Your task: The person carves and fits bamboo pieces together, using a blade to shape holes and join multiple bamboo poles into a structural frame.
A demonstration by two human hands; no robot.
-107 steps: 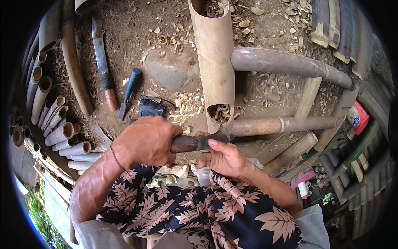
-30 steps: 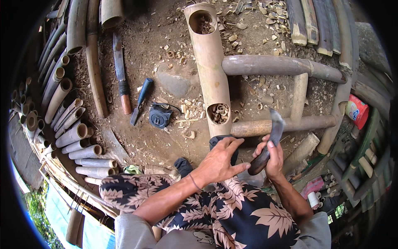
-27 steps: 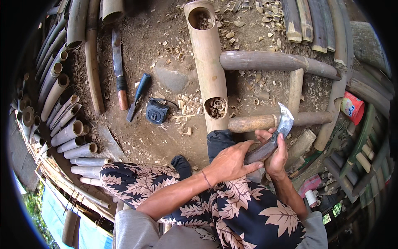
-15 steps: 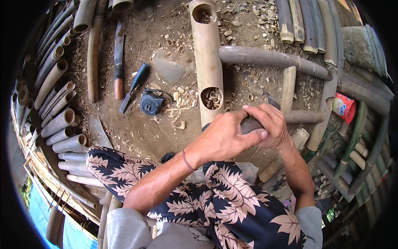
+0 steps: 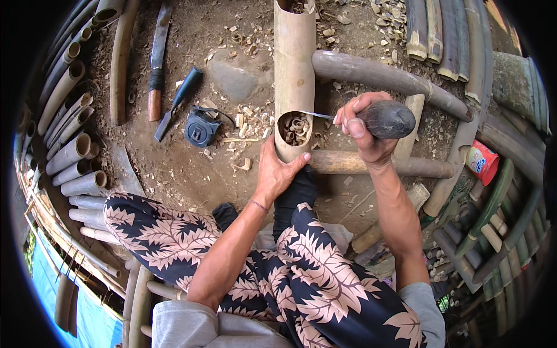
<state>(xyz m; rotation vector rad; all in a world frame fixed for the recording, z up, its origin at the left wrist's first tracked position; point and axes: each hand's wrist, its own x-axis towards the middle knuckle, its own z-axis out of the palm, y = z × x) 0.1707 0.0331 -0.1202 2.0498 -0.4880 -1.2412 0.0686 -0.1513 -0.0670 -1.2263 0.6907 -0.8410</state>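
**Knife (image 5: 391,119) at pale bamboo tube (image 5: 294,75)**

Head view. Right hand (image 5: 368,129) clamped on the dark handle (image 5: 395,123); thin blade (image 5: 321,115) points left, tip at the far rim of the tube's near hole (image 5: 279,129), contact unclear. Left hand (image 5: 277,174) clamped around the tube's near end. Tape measure (image 5: 201,129) and blue-handled chisel (image 5: 185,88) lie left.

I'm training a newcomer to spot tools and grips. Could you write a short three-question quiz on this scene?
1. Which hand grips the dark-handled knife? A) the left B) the right C) both
2. True or false: the blue-handled chisel lies between the machete and the tape measure.
3. Fill in: the near opening in the bamboo pole holds curled ____.

Key: 1. B, the right hand. 2. True. 3. shavings.
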